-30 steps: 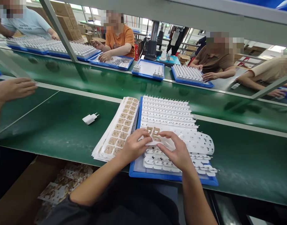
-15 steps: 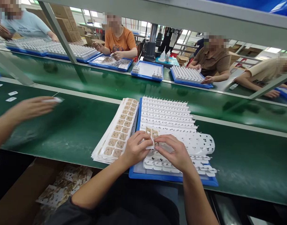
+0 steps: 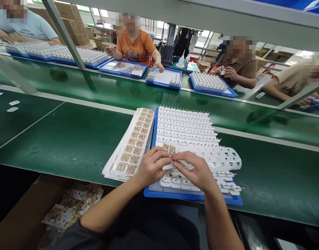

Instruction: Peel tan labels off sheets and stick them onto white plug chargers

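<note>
My left hand (image 3: 153, 164) is closed on the left end of a white sticker sheet (image 3: 223, 157), where a few brown stickers (image 3: 169, 148) still show. Thumb and fingers of my right hand (image 3: 194, 169) pinch at a brown sticker on that end, close to my left fingertips; the exact contact is partly hidden. The rest of the sheet has holes and stretches right, beneath and beyond my right hand. Under both hands lies a blue tray (image 3: 172, 197) with rows of small white plastic parts (image 3: 184, 125), thin pins sticking up from them.
A stack of sticker sheets (image 3: 129, 149) lies left of the tray. Below the green bench (image 3: 63, 139), a carton holds used sheets (image 3: 71, 205). White pieces (image 3: 13, 104) lie far left. Across the bench, several co-workers sit behind blue trays (image 3: 163, 85). A metal beam (image 3: 201, 21) crosses above.
A co-worker's hand with a white piece has left the view at left. The person in orange now reaches to the tray opposite. My hands stay nearly in place; the sheet has shifted slightly.
</note>
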The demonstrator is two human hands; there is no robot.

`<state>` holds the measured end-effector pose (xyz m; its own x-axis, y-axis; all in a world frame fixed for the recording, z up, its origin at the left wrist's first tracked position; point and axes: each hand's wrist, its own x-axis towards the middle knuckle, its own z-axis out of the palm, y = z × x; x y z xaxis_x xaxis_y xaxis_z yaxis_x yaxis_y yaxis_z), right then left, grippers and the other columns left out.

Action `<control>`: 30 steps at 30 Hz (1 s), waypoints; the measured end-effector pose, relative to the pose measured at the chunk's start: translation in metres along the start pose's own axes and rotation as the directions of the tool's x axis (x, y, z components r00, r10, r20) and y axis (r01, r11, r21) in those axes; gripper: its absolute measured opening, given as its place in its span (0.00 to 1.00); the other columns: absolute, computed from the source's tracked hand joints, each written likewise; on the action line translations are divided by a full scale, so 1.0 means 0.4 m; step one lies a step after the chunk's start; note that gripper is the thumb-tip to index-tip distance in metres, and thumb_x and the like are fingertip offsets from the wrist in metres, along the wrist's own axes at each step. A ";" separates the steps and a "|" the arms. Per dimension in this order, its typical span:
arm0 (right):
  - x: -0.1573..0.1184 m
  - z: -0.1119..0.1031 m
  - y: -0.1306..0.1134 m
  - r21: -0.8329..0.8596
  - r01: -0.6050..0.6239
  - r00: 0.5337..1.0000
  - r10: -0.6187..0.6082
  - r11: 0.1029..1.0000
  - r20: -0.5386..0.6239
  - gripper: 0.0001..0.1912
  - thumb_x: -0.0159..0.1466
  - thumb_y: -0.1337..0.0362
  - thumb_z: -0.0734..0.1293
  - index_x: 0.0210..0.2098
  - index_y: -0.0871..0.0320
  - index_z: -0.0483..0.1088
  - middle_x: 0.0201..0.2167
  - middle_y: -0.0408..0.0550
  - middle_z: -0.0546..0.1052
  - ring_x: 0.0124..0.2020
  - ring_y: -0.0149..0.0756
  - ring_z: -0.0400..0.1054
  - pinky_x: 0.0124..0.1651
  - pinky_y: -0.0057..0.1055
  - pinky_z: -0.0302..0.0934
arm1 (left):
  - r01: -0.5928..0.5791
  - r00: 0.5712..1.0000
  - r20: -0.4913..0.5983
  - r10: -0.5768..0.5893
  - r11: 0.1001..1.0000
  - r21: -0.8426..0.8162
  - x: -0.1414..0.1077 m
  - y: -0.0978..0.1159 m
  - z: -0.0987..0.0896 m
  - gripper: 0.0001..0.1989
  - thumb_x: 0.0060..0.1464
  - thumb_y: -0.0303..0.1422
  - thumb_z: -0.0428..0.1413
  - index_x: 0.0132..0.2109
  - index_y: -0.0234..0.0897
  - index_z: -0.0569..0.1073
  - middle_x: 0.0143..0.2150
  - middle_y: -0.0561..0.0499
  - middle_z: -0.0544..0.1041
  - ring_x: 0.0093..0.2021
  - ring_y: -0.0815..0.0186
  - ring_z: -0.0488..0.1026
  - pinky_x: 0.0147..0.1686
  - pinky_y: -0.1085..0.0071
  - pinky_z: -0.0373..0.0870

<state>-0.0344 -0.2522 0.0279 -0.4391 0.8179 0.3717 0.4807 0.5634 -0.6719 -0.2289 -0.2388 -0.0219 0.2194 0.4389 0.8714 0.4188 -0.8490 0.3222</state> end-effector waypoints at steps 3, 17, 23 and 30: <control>-0.001 -0.002 -0.005 -0.014 -0.010 1.000 0.010 1.000 0.002 0.06 0.68 0.65 0.67 0.43 0.52 0.76 0.41 0.47 0.82 0.43 0.41 0.77 0.47 0.37 0.71 | -0.011 1.000 0.013 0.011 1.000 0.009 0.002 0.004 -0.001 0.04 0.57 0.26 0.58 0.39 0.39 0.74 0.35 0.48 0.79 0.38 0.62 0.73 0.39 0.62 0.76; -0.001 -0.022 -0.003 -0.004 0.017 0.993 -0.017 1.000 0.113 0.07 0.68 0.65 0.68 0.45 0.52 0.77 0.42 0.45 0.83 0.45 0.39 0.78 0.49 0.34 0.71 | 0.000 0.999 0.042 0.003 0.997 -0.077 0.002 0.007 -0.008 0.07 0.56 0.21 0.54 0.39 0.37 0.73 0.33 0.48 0.79 0.34 0.63 0.74 0.35 0.65 0.72; 0.001 -0.018 -0.011 -0.058 -0.023 0.991 0.030 0.998 0.134 0.08 0.70 0.65 0.64 0.43 0.52 0.76 0.41 0.46 0.83 0.42 0.38 0.78 0.46 0.33 0.71 | -0.030 0.998 0.049 0.033 0.998 -0.059 -0.005 -0.001 -0.003 0.11 0.55 0.18 0.52 0.39 0.38 0.74 0.34 0.49 0.80 0.34 0.64 0.73 0.38 0.64 0.74; 0.008 -0.014 -0.013 -0.088 -0.057 0.989 0.068 0.994 0.129 0.10 0.71 0.62 0.61 0.41 0.53 0.75 0.38 0.46 0.82 0.39 0.39 0.78 0.43 0.32 0.70 | -0.089 0.992 0.085 0.091 0.996 -0.029 -0.001 -0.007 -0.017 0.11 0.57 0.21 0.52 0.38 0.40 0.75 0.36 0.48 0.80 0.37 0.64 0.74 0.42 0.62 0.76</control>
<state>-0.0340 -0.2516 0.0362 -0.4995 0.8324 0.2399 0.5698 0.5243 -0.6328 -0.2361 -0.2385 -0.0205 0.3308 0.3834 0.8623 0.3721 -0.8927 0.2542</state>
